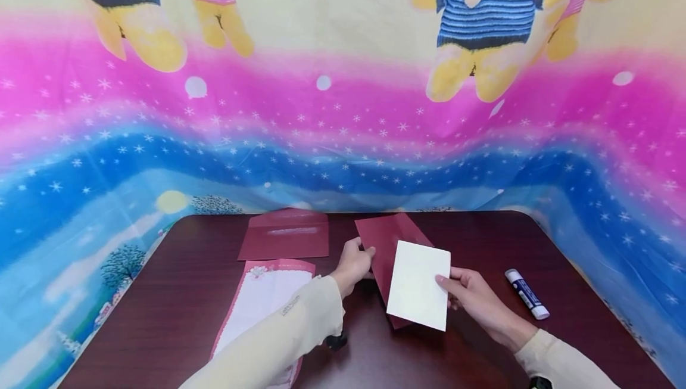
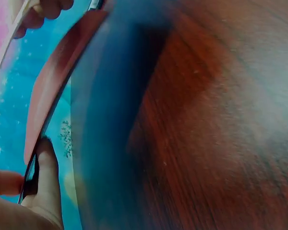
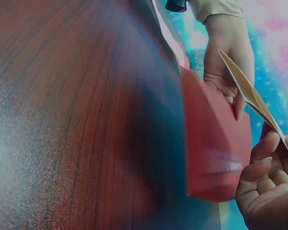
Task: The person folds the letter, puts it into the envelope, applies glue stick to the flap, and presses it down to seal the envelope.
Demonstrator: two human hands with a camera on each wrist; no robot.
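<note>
Two paper things were held up above the worktop, one in each hand. The left hand pinched a maroon envelope at its left edge, its thumb and fingers clamped together on the paper from opposite faces, and the envelope stood at a tilt. The right hand gripped a plain white card by its right edge – thumb on the near face, fingers curled behind. From the head view the card overlapped the envelope and covered much of its right side, yet the left wrist view showed a gap between the two. Seen edge-on in the right wrist view, the card made a narrow cream sliver. Left of these, toward the far edge, a second maroon envelope lay flat with a pale streak across it; just nearer lay a white sheet with a pink border and a flower print at its top left corner, partly hidden under the cream left sleeve. A white-and-navy glue stick lay to the right of the right hand – apart from it, at a slant
</note>
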